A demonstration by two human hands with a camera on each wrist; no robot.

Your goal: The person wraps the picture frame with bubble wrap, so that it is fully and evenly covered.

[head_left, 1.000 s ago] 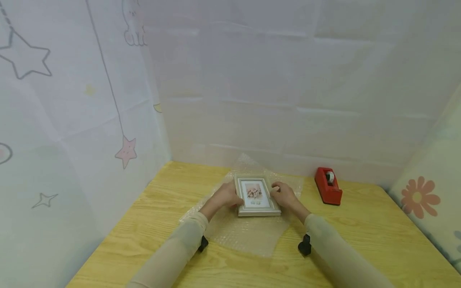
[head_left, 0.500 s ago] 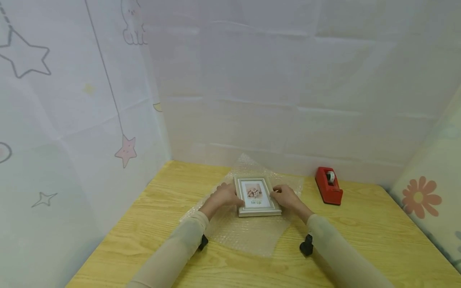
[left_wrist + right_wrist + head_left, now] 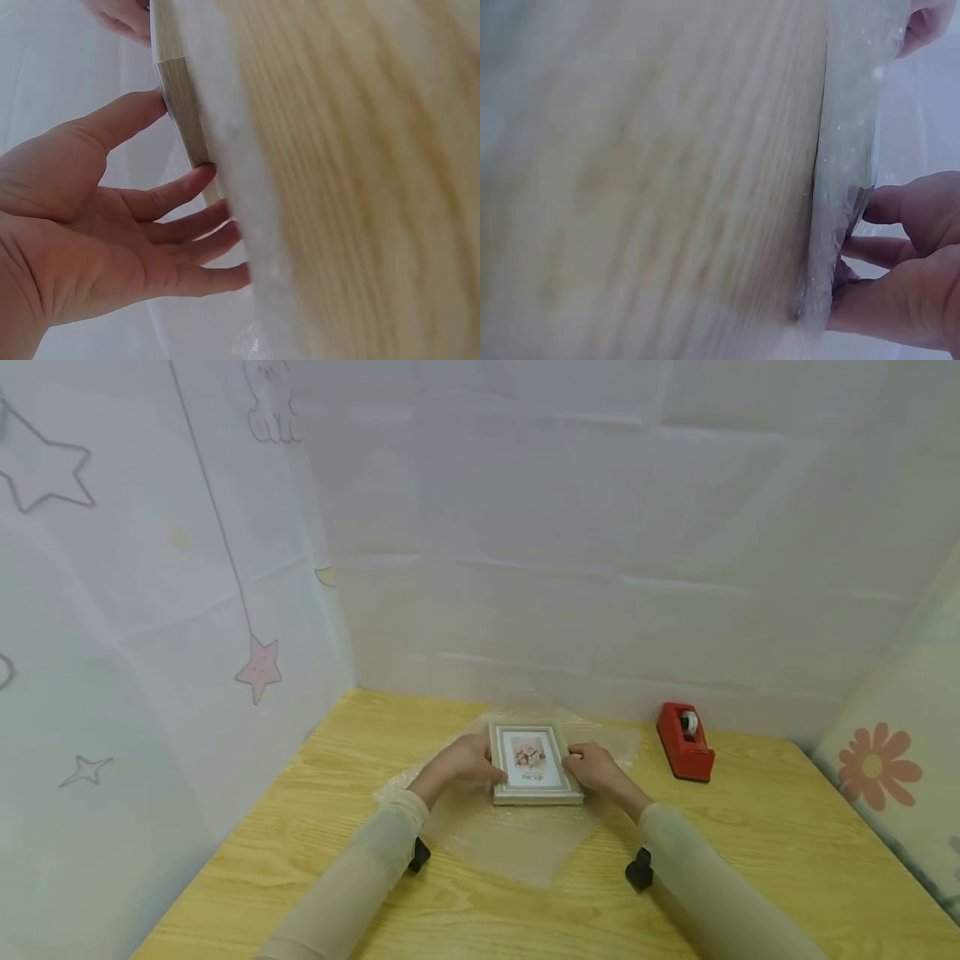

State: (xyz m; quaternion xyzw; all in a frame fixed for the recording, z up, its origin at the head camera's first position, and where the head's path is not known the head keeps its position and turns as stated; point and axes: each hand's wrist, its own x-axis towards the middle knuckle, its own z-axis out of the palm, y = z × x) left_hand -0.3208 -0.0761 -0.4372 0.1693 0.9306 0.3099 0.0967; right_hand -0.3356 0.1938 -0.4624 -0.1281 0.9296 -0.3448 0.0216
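A cream picture frame (image 3: 534, 797) with a floral print lies face up on a sheet of bubble wrap (image 3: 517, 847). My left hand (image 3: 471, 760) holds the frame's left side. In the left wrist view its thumb presses the upper edge of the frame (image 3: 184, 101), and the fingertips sit along the side, down by the wrap. On the opposite side my right hand (image 3: 592, 766) grips the right edge, thumb on top. In the right wrist view that hand's fingers (image 3: 874, 251) reach the edge just above the bubble wrap (image 3: 847, 150), partly hidden by it.
A red tape dispenser (image 3: 686, 743) with a roll in it stands at the back right of the wood-grain table (image 3: 750, 835). Printed white sheets (image 3: 525, 527) hang behind and along both sides. Black straps (image 3: 640, 870) show at the wrists.
The right hand's fingers have come in against the frame's right edge. The left hand's raised fingers have lowered along the left side. The view has tilted slightly; the frame stays on the wrap.
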